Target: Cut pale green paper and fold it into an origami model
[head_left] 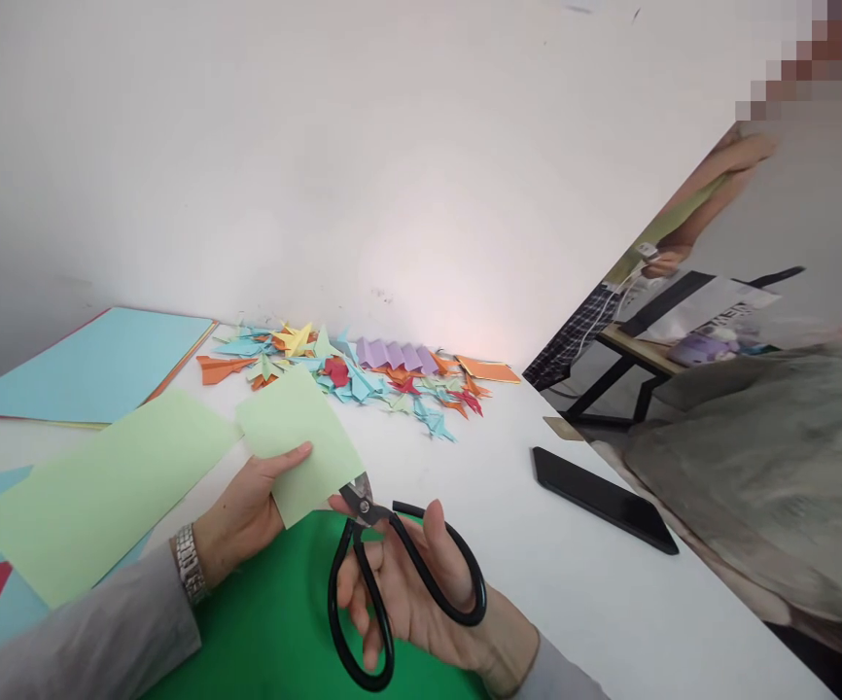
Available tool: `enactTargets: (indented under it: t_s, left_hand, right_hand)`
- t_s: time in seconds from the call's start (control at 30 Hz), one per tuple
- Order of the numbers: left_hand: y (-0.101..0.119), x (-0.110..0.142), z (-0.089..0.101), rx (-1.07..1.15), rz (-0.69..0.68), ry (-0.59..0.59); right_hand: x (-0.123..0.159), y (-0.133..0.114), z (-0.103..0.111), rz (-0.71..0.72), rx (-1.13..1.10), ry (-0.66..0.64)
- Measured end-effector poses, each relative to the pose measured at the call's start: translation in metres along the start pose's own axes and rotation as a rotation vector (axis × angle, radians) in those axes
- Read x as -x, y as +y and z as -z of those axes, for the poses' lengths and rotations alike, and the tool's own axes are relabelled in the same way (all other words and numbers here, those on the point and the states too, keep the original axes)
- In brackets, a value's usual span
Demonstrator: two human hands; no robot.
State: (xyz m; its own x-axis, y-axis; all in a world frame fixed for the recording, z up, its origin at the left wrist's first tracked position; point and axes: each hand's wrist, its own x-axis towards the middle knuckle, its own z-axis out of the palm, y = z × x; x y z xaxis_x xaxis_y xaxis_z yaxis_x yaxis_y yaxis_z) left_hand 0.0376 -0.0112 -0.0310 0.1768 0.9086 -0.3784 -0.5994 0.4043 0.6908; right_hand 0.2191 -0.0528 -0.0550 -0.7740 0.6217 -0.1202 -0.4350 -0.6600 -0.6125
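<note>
My left hand (250,506) pinches a light green sheet of paper (304,428), thumb on top and fingers underneath. A pair of scissors (365,507) with large black looped handles is in my right hand (421,593), my fingers through the loops. Its handles are spread, and the blades meet the paper's lower right edge; part of the blades is hidden by the sheet. Below both hands lies a green sheet (261,622). A larger light green sheet (115,486) rests to the left of my left hand, over blue paper.
Folded paper pieces (355,374) in several colours are heaped along the wall. A blue paper stack (92,365) lies back left, a small orange stack (490,370) back right. A black, flat object (603,501) lies on the white table (538,593). Another person sits on the right.
</note>
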Motion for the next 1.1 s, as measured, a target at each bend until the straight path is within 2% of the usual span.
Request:
enactTargets:
  t_s: [0.23,0.37,0.83,1.1]
  left_hand:
    - [-0.002,-0.001,0.0,0.0,0.003,0.011]
    - [-0.003,0.0,0.0,-0.003,0.027,0.023]
    - [-0.006,-0.002,0.003,-0.019,0.05,-0.037]
    - [-0.009,-0.001,0.001,-0.019,0.028,-0.016]
  right_hand:
    - [0.0,0.001,0.002,0.012,-0.021,-0.006]
    - [0.001,-0.004,-0.001,0.074,-0.019,0.016]
    - [0.004,-0.008,-0.002,0.143,0.064,-0.017]
    - [0.001,-0.006,-0.002,0.101,0.023,-0.029]
